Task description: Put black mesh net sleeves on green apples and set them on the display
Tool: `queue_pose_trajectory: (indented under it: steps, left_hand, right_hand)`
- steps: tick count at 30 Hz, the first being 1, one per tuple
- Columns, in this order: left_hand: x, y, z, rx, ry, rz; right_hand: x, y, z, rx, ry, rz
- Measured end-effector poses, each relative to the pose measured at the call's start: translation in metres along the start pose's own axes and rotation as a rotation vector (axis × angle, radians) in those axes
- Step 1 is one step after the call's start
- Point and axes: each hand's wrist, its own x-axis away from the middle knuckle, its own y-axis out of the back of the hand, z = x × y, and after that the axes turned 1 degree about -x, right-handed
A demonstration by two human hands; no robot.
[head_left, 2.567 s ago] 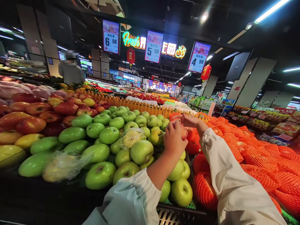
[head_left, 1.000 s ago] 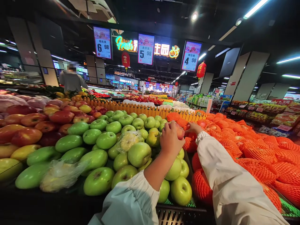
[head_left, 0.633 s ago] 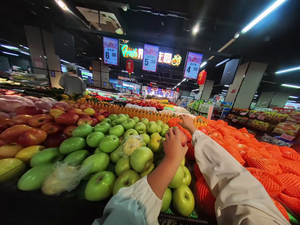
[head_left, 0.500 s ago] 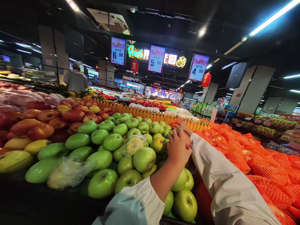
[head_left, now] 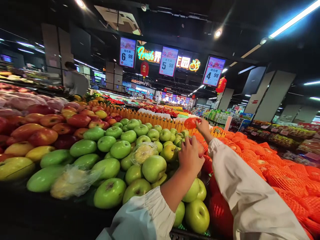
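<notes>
My left hand is closed around a reddish round fruit, perhaps an apple, which its fingers mostly hide. It is above the right side of a heap of green apples. Slightly farther off and higher, my right hand pinches an orange-red foam net sleeve that looks flat, with no fruit visible in it. A gap separates the sleeve from the fruit. To the right of my hands lie many fruits in orange-red foam nets.
Left of the green apples are green mangoes, red-yellow mangoes and a plastic-wrapped yellow fruit. A low orange picket fence edges the display behind. Price screens hang overhead. A person stands at the far left.
My right hand has drawn up and away from my left, bringing the foam net sleeve clear of the fruit. My left hand has barely moved. The distant person has shifted left.
</notes>
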Motion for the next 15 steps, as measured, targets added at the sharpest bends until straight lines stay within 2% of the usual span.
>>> queue_pose_trajectory:
  steps: [2,4,6,8,10,12,13,15]
  left_hand:
    - [-0.001,-0.001,0.002,0.041,-0.001,-0.014]
    - [-0.003,-0.004,0.003,0.163,0.017,-0.054]
    - [-0.006,-0.008,0.005,0.367,0.051,-0.110]
    - [-0.009,-0.012,0.006,0.584,0.083,-0.165]
    - [-0.012,-0.013,0.006,0.734,0.093,-0.222]
    - [-0.013,-0.013,0.005,0.814,0.088,-0.282]
    - [-0.013,-0.012,0.005,0.835,0.081,-0.307]
    - [-0.013,-0.010,0.005,0.863,0.071,-0.331]
  right_hand:
    - [-0.011,0.042,-0.001,-0.058,-0.013,-0.104]
    - [-0.011,0.084,-0.008,-0.289,0.046,-0.298]
    - [0.003,0.118,-0.018,-0.455,0.134,-0.440]
    - [0.027,0.137,-0.030,-0.511,0.157,-0.543]
    - [0.057,0.137,-0.041,-0.503,0.089,-0.641]
    - [0.085,0.122,-0.051,-0.513,-0.036,-0.710]
    - [0.097,0.111,-0.054,-0.546,-0.103,-0.697]
    - [0.115,0.084,-0.055,-0.638,-0.188,-0.506]
